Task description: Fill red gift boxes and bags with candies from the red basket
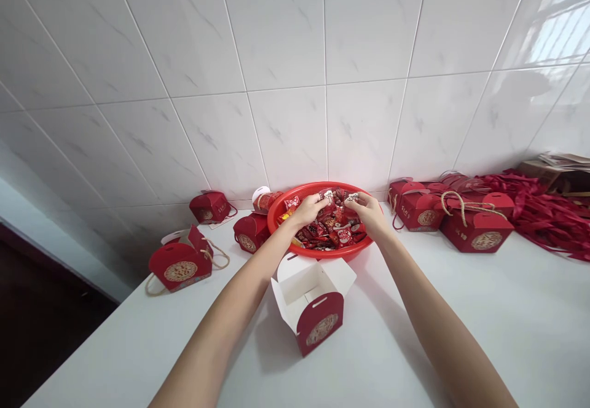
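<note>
A red plastic basket (pixel 322 252) full of wrapped candies (pixel 322 227) stands against the tiled wall. Over its left part, my left hand (pixel 311 209) pinches a small white-and-red wrapped candy (pixel 328 197). My right hand (pixel 367 210) holds another white-and-red candy (pixel 351 198) between thumb and fingers above the basket's right side. Between my forearms, in front of the basket, sits an open red box (pixel 321 327) with a white inside; its flaps are spread and the visible interior holds nothing.
Red boxes with rope handles stand at the left (pixel 180 266), beside the basket (pixel 251 233) and at the right (pixel 477 233). A pile of dark red ribbons (pixel 544 217) lies at the far right on the white table (pixel 520 309), near a cardboard box (pixel 553 177).
</note>
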Tool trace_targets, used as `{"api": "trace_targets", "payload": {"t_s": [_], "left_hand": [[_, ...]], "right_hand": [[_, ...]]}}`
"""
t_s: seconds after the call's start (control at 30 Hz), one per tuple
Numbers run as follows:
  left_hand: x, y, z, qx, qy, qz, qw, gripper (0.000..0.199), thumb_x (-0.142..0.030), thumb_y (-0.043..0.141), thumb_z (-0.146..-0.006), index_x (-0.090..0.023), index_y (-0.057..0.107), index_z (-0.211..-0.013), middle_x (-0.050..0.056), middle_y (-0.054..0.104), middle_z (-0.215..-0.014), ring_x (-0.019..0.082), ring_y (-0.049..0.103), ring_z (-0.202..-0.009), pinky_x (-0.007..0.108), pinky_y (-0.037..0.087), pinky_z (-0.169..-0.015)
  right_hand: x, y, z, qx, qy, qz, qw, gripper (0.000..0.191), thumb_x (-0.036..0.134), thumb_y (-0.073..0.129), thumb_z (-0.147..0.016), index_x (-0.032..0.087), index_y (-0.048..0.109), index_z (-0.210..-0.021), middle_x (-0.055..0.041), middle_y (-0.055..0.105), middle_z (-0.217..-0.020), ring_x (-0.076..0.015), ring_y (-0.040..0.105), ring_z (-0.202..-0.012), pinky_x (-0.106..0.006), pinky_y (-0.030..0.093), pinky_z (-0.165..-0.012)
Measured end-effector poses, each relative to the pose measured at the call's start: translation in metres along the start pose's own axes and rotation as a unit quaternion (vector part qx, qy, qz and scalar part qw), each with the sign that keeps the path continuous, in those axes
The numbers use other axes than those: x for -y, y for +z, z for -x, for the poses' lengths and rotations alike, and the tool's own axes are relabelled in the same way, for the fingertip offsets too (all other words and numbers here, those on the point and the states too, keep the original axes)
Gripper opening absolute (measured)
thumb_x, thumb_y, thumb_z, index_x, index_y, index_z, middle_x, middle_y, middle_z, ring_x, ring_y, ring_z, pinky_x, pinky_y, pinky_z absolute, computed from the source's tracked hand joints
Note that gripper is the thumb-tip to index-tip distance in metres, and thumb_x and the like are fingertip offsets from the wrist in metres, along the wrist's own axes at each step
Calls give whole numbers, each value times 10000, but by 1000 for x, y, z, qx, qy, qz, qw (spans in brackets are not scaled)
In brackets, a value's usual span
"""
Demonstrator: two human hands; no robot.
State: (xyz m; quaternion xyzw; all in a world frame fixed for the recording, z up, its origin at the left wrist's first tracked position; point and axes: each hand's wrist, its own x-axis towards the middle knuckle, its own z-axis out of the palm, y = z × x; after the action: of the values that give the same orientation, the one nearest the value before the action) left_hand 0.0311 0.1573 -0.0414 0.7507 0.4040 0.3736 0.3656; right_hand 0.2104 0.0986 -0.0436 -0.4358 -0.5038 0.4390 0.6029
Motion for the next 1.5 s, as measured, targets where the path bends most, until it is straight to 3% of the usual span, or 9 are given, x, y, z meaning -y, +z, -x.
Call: {"api": "trace_targets", "payload": {"t_s": [0.2,0.4,0.57,0.67,0.8,0.87,1.0,1.2,1.5], "left_hand": [[6,-1,-1,-31,16,-45,998,356,-503,611,-843,-153,590,-784,25,643,-808,199,592,-803,331,470,-793],[3,-1,2,-44,53,-57,996,396,-405,643,-866,-163,652,-1179,113,688,-1210,251,626,-1117,361,464,-993],[-10,-1,8,-104,19,-179,978,499,-285,676,-850,-153,603,-1325,123,681,-1219,268,621,-1144,374,454,-1033],[-16,6,12,31,70,-181,981,425,-274,721,-806,-180,680,-1219,94,681,-1223,251,613,-1146,331,460,-1006],[-17,17,16,272,19,-161,949,483,-320,808,-712,-171,710,-1161,54,721,-965,223,667,-878,296,504,-787],[-15,18,16,246,28,-161,956,578,-316,831,-680,-172,679,-1218,37,706,-903,219,656,-846,299,497,-771],[-12,11,14,81,75,-114,987,708,-283,843,-672,-187,586,-1324,46,696,-1001,228,646,-964,323,507,-865],[-10,8,12,-15,109,-59,992,699,-189,802,-691,-166,540,-1339,69,709,-1077,217,672,-991,331,531,-910],[-11,6,11,-52,111,81,989,604,-234,647,-873,-108,471,-1437,144,735,-1162,234,695,-1080,374,522,-988]], "right_hand": [[-2,-1,-1,3,-9,3,1000,284,420,734,-623,211,582,-741,-22,655,-750,-191,628,-723,-304,538,-620],[-4,0,-2,-4,-17,7,1000,258,400,721,-618,209,585,-726,-17,640,-731,-186,614,-717,-304,530,-629],[-5,-1,-2,-10,-23,21,999,251,406,695,-632,216,540,-682,-3,619,-684,-183,605,-686,-306,515,-620],[-7,-1,-4,-28,-32,15,999,232,393,687,-632,217,545,-686,4,614,-676,-176,592,-676,-302,501,-621],[-8,-1,-5,-45,-45,18,998,217,381,689,-637,210,565,-688,1,629,-693,-165,572,-664,-292,478,-615],[-9,-1,-5,-48,-42,13,998,229,398,685,-640,212,560,-685,6,620,-686,-161,561,-650,-288,470,-599],[-6,0,-4,-44,-37,16,998,246,425,679,-646,208,561,-656,13,606,-646,-151,541,-625,-268,444,-570],[3,1,3,106,-35,35,993,216,393,725,-638,197,655,-695,-11,681,-714,-184,605,-688,-289,468,-631],[-7,0,-5,-48,-40,-67,996,201,352,715,-618,204,581,-640,26,624,-633,-153,560,-606,-299,472,-634]]}}
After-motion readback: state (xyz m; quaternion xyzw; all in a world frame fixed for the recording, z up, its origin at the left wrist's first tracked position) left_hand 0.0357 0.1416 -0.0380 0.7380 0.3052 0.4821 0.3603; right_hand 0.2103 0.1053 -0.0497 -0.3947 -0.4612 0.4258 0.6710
